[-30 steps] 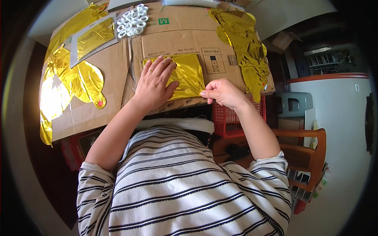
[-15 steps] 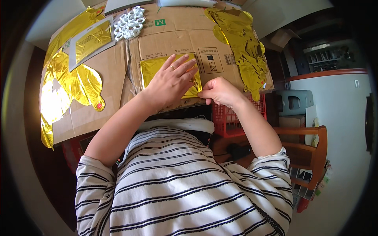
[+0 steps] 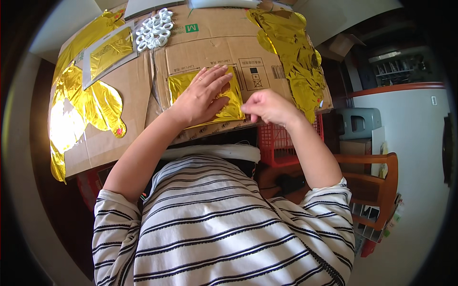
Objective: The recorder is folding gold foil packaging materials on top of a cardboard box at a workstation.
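A folded gold foil balloon (image 3: 230,107) lies as a flat, roughly square packet on the cardboard near its front edge. My left hand (image 3: 202,95) rests flat across its middle, fingers stretched out and slightly apart, covering part of the foil. At the packet's right edge, my right hand (image 3: 269,108) is closed, with thumb and forefinger pinched at the foil's border. Its other fingers curl under and are partly hidden.
Unfolded gold foil balloons spread at the left (image 3: 95,97) and right (image 3: 293,52) of the cardboard (image 3: 210,50). White ribbon rolls (image 3: 155,29) sit beside a clear bag with folded gold foil (image 3: 110,52). Below the right edge are a red plastic basket (image 3: 276,143) and a wooden chair (image 3: 389,186).
My right hand has slid slightly away from me along the foil's right edge. My left hand has shifted a little leftward, with its thumb now more visible on the foil.
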Available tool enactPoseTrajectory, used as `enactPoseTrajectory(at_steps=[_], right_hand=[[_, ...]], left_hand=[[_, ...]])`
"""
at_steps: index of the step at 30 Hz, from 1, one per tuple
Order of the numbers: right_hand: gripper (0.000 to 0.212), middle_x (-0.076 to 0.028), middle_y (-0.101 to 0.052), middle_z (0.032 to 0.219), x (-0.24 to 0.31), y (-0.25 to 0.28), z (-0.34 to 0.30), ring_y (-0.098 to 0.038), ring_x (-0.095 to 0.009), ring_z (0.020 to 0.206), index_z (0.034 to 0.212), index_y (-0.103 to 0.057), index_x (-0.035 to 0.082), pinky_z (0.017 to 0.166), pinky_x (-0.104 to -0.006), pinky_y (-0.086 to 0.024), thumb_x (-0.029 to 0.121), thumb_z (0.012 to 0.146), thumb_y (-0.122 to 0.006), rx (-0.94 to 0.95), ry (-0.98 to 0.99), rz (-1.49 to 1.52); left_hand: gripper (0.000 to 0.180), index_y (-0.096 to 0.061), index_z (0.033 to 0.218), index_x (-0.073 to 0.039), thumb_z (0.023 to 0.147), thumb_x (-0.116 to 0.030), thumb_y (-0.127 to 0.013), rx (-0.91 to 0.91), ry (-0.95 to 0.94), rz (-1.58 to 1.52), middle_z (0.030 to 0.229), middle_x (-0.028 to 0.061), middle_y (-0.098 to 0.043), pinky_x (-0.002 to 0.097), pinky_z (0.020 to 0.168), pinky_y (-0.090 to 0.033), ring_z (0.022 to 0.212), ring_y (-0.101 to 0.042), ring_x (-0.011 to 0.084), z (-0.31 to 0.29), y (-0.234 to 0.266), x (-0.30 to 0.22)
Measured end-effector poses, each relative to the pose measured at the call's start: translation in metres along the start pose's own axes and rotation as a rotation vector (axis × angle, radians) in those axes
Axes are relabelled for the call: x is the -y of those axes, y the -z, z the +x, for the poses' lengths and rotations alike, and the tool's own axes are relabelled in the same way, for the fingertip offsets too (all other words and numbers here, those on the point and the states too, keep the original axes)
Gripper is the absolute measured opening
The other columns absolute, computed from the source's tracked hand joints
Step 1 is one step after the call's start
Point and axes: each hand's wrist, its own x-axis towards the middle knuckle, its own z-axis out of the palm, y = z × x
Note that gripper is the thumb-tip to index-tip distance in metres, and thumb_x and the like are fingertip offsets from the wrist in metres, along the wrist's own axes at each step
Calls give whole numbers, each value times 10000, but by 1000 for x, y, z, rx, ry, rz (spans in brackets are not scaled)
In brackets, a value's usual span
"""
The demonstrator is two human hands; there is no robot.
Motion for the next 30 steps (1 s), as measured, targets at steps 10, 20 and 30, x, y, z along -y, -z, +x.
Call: enactPoseTrajectory(at_steps=[10, 20, 30], right_hand=[[239, -51, -686, 743, 10, 11, 42, -511, -75, 515, 939, -698, 19, 490, -240, -407, 255, 965, -725, -158, 50, -2], [696, -222, -456, 1552, 9, -38, 37, -441, -341, 1445, 1490, -463, 25, 1203, -471, -321, 547, 1030, -503, -702, 852, -851], [881, -193, -201, 1698, -14, -65, 59, -161, -344, 1584, 1638, -195, 44, 1264, -568, -69, 603, 1019, -479, -440, 797, -993]], left_hand=[[455, -596, 1391, -42, 937, -31, -624, -247, 185, -88, 1449, 168, -575, 431, 1138, -418, 1374, -535, 335, -33, 66, 4], [665, -421, 1543, -57, 956, -259, -659, -9, 302, 129, 1576, 176, -447, 536, 1246, -232, 1492, -376, 354, -97, 87, 5], [953, -291, 1601, -38, 911, -589, -650, 179, 145, 344, 1658, 151, -321, 518, 1276, -159, 1554, -263, 317, -80, 72, 22]])
